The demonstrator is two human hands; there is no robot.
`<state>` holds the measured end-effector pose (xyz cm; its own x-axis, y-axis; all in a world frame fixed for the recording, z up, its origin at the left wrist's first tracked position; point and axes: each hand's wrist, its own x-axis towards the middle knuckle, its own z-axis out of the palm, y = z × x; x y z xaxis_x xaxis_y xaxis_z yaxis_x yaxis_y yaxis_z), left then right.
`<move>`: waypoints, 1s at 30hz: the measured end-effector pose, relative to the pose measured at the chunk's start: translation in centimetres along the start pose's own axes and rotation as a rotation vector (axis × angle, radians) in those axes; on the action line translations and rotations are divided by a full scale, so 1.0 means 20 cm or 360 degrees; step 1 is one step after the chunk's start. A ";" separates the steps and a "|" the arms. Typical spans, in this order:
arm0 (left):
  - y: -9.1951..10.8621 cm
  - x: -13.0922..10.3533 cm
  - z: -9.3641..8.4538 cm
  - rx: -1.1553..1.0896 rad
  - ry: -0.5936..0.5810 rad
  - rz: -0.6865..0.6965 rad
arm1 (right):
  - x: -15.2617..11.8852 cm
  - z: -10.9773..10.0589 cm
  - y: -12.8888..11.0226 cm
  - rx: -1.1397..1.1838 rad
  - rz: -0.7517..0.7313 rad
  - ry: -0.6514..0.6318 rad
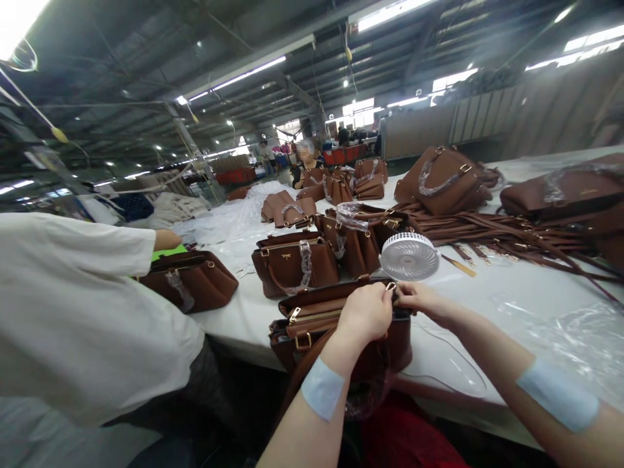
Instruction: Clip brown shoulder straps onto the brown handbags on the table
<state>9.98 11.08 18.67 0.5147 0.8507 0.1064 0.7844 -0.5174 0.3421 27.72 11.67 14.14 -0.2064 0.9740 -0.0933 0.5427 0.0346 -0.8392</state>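
A brown handbag (336, 305) stands in front of me at the table's edge, its top with a gold zipper pull (295, 315) facing up. My left hand (368, 313) is closed at the bag's right end, on a metal snap hook (391, 286) that shows past its fingers. Close beside it, my right hand (423, 301) pinches at the same corner of the bag; what lies between those fingers is hidden. A brown strap (308, 356) runs down under my left forearm. Plastic-wrapped handle parts hang at the bag's front.
Behind the bag are more brown handbags (295, 260) with wrapped handles and a small white fan (409, 255). Many brown straps (487, 234) lie to the right, near clear plastic (570, 338). At left, a co-worker in a white shirt (88, 305) stands by another handbag (195, 279).
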 end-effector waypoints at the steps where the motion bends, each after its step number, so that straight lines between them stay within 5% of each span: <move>1: 0.00 0.00 0.00 0.0007 0.0010 0.0006 | 0.01 0.00 0.00 0.0006 0.0010 0.0001; 11: -0.01 0.03 -0.01 0.0005 -0.0007 -0.0009 | 0.05 -0.02 -0.05 -0.0264 0.0048 0.0154; 14: -0.01 0.03 -0.01 -0.0001 -0.0015 -0.0026 | -0.05 -0.08 0.01 0.0267 -0.0022 -0.0030; 17: -0.01 0.03 -0.02 -0.0002 -0.0017 0.0000 | -0.16 -0.09 0.09 0.0783 -0.0037 0.0031; 24: -0.02 0.05 0.01 -0.0031 -0.0031 0.0278 | -0.22 0.12 0.16 0.0945 0.0035 0.0359; 30: 0.05 0.10 -0.03 0.0305 -0.0148 0.0310 | -0.20 0.16 0.14 0.1160 0.0021 0.0605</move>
<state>11.51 12.30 19.86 0.6849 0.7258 0.0637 0.7140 -0.6860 0.1397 27.50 7.21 10.37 0.1574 0.9871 -0.0276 -0.1489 -0.0038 -0.9888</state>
